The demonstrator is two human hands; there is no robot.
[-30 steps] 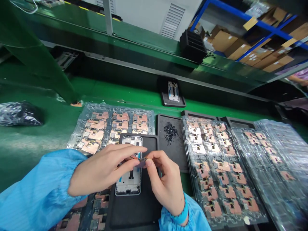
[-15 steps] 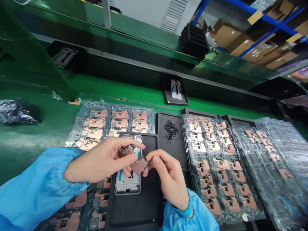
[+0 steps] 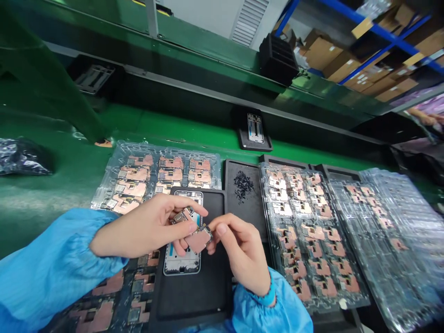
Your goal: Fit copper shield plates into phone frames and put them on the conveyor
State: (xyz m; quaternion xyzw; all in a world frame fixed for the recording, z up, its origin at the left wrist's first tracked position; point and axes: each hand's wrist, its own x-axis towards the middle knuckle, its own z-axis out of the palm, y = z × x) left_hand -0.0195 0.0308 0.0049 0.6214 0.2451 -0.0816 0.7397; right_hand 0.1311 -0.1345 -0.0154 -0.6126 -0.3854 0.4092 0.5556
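Both hands meet over a white phone frame [image 3: 182, 259] lying in a black tray [image 3: 194, 296]. My left hand [image 3: 149, 226] pinches a small copper-coloured circuit board [image 3: 197, 239] between thumb and fingers. My right hand [image 3: 239, 252] grips the same board at its right edge with fingertips closed on it. The board is held a little above the frame, tilted. Both arms wear blue sleeves.
Clear plastic trays of copper boards lie at the left [image 3: 156, 173] and right [image 3: 305, 231], with more at far right [image 3: 388, 231]. A black tray with a heap of small dark parts [image 3: 243, 181] sits behind. Another phone frame in a black holder [image 3: 255, 129] rests on the green belt.
The board has turned so its copper face shows between the fingers. Both hands have stayed over the phone frame, shifting only slightly.
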